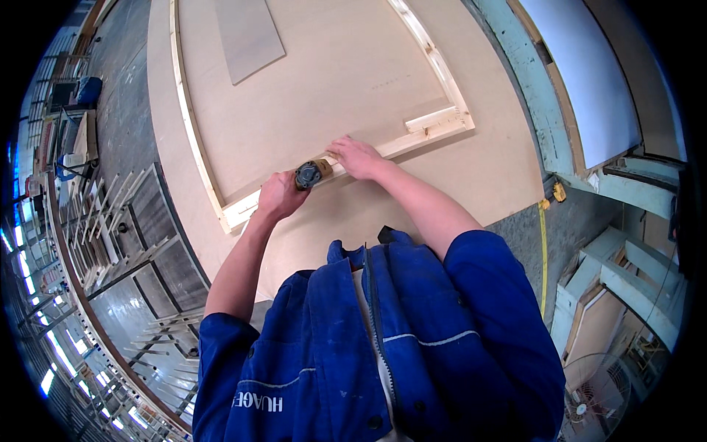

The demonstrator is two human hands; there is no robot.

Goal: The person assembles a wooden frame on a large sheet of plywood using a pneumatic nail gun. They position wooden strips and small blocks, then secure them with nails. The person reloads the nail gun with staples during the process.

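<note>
My left hand [278, 197] is closed round a nail gun [308, 174] with a round black cap and a brownish-yellow body. The tool stands over the near rail [412, 141] of a pale wooden frame, and its nose is hidden beneath it. Just right of the tool, my right hand [355, 157] grips the same rail, fingers bent over its far side. A short wood block [432, 118] lies against the rail by the right corner. The frame rests on a large beige board [324, 96].
A loose thin panel [249, 37] lies inside the frame at the far side. To the right stand a pale green metal structure [549, 110] and a yellow tape measure [559, 193] with its blade [543, 258] hanging down. A rack of thin rods [110, 221] is at left, a fan [589, 401] lower right.
</note>
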